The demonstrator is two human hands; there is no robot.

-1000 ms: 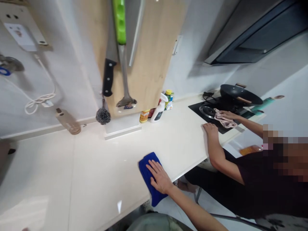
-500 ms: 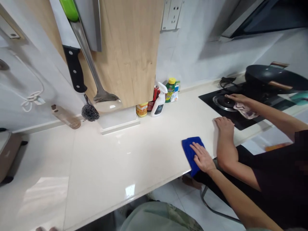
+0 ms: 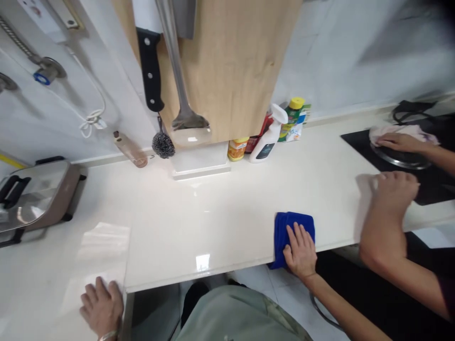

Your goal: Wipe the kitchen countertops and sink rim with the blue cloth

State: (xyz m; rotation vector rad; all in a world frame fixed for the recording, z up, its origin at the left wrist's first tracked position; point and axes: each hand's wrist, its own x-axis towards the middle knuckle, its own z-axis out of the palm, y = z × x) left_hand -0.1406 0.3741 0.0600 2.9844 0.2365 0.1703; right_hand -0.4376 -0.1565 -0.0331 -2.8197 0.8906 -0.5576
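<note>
Blue cloth (image 3: 280, 232) is lying folded on the white table (image 3: 170, 222), out in front of the white spray bottle (image 3: 268, 138) and a bit to its right, with its lower end poking over the table's front edge. The right hand (image 3: 301, 251) is flat on top of it, fingers a little spread, pressing on it rather than gripping it. The left hand (image 3: 102, 303) is palm down on the table, well left of the spray bottle and closer to the front, fingers loosely apart; looks like it's got hold of nothing.

Just left of the spray bottle there's an orange jar (image 3: 237, 150), and just right of it a green bottle with a yellow cap (image 3: 293, 113). Way off to its left sits an electric pan (image 3: 64, 201) with a glass lid. Well to its right is the black cooktop (image 3: 437, 187), where a co-worker's hand (image 3: 401, 141) is on a pale pink cloth (image 3: 417, 131).
</note>
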